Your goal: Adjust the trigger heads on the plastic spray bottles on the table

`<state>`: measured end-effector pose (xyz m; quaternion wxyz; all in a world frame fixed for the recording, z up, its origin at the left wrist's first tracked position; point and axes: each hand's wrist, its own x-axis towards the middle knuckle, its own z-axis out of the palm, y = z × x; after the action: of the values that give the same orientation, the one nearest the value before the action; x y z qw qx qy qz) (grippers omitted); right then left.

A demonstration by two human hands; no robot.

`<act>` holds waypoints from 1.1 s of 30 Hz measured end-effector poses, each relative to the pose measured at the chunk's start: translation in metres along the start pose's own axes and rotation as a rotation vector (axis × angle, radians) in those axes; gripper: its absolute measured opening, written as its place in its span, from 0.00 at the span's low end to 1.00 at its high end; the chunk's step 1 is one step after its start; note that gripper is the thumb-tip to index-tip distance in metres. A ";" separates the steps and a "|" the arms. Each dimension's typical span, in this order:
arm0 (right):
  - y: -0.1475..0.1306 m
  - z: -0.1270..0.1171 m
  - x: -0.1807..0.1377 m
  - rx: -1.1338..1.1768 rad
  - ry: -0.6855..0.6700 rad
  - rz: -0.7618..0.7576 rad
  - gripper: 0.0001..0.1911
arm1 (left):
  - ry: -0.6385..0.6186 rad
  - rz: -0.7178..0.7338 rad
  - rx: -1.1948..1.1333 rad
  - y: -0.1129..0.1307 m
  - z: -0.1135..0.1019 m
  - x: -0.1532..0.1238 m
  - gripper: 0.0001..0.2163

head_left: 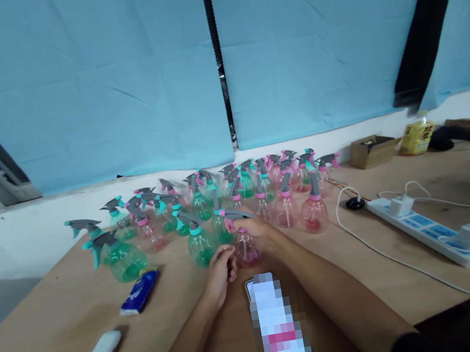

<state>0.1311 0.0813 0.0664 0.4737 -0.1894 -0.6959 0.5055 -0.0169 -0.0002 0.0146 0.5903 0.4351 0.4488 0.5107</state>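
A small pink spray bottle (pixel 246 249) with a grey trigger head stands on the wooden table (pixel 62 325) just in front of me. My right hand (pixel 258 229) is closed around its neck and top. My left hand (pixel 223 271) rests beside the bottle's left side with fingers curled, touching or nearly touching it. Behind stand several more green and pink spray bottles (pixel 221 202) in a crowded group. One green bottle (pixel 120 258) lies tilted at the left of the group.
A phone (pixel 278 325) lies between my forearms. A blue packet (pixel 140 291) and a white oblong case (pixel 103 351) lie to the left. A white power strip (pixel 434 233) with cables sits right; a cardboard box (pixel 370 151) and yellow bottle (pixel 416 136) stand at the back.
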 end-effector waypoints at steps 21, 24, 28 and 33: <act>0.011 0.000 0.003 -0.001 0.004 -0.002 0.06 | 0.011 -0.010 0.003 0.000 0.000 0.001 0.13; 0.007 0.000 0.003 -0.015 -0.030 -0.027 0.08 | 0.008 0.000 0.005 -0.002 -0.001 0.002 0.13; 0.005 0.000 0.003 -0.024 -0.040 -0.022 0.08 | 0.017 -0.002 -0.001 -0.001 0.000 0.001 0.13; 0.008 0.001 0.002 -0.026 -0.012 0.004 0.07 | 0.020 0.000 0.001 0.001 0.001 -0.001 0.13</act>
<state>0.1278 0.0857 0.0604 0.4661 -0.1938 -0.7047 0.4985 -0.0161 -0.0015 0.0164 0.5856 0.4304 0.4550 0.5146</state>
